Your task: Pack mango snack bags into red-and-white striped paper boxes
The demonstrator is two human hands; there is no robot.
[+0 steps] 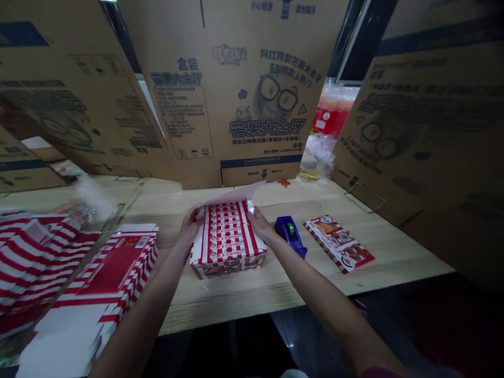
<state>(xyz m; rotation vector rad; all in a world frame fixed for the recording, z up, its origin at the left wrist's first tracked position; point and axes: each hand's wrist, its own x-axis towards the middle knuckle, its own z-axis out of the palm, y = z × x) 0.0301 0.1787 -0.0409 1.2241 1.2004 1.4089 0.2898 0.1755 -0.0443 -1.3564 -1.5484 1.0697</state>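
A red-and-white striped cardboard box (230, 265) stands on the table in front of me with its white lid flap (232, 195) raised at the far side. Rows of red-and-white printed packets (226, 231) fill it, packed side by side. My left hand (191, 224) grips the box's far left edge near the flap, its fingers partly hidden. At the far right corner my right hand (259, 223) holds the box, with the thumb along the side. Close to the right forearm is a blue tape dispenser (291, 237) with a green-cored roll.
A flat printed red card (338, 242) lies on the right. To the left are a stack of flattened striped cartons (122, 262) and more striped sheets (35, 257). Large cardboard panels (197, 121) stand upright behind and at both sides. The table's front edge (232, 315) is near me.
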